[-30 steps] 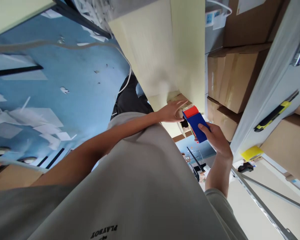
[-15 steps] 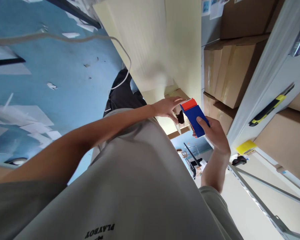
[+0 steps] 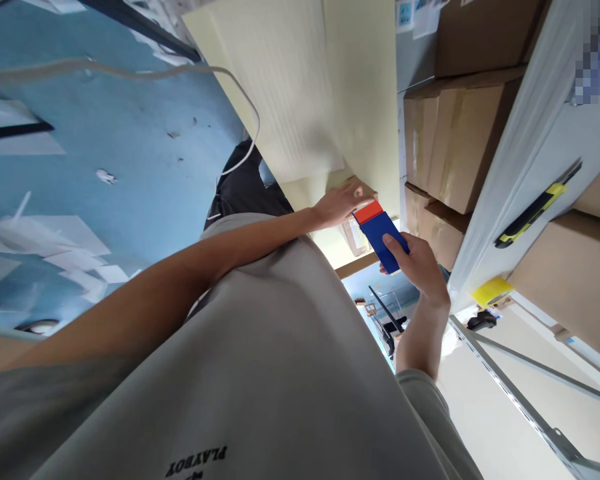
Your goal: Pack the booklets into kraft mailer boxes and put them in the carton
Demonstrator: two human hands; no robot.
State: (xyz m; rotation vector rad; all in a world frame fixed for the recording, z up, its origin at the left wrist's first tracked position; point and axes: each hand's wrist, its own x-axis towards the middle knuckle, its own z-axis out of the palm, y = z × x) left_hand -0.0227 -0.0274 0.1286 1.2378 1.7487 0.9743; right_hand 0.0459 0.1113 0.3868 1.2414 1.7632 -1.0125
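My right hand point(image 3: 420, 263) grips a flat blue box point(image 3: 383, 240) with a red end point(image 3: 369, 211), its thumb pressed on the blue face. The box is tilted, red end up and to the left. My left hand point(image 3: 341, 203) is at that red end, its fingers curled and pinched together against the edge. What lies between those fingertips is too small to make out. Just below my left hand, partly behind the blue box, is a small carton point(image 3: 355, 235) on the pale yellow tabletop point(image 3: 365, 113).
Cardboard boxes point(image 3: 460, 140) are stacked on the right. A yellow and black utility knife point(image 3: 533, 210) and a yellow tape roll point(image 3: 493, 291) lie on the white shelf edge. A white cable point(image 3: 245, 87) runs over the table corner. Papers point(image 3: 55, 243) are strewn on the blue floor.
My left fingers have gone from spread to pinched at the red end. The blue box has shifted slightly left. A dark thing below my left hand no longer shows.
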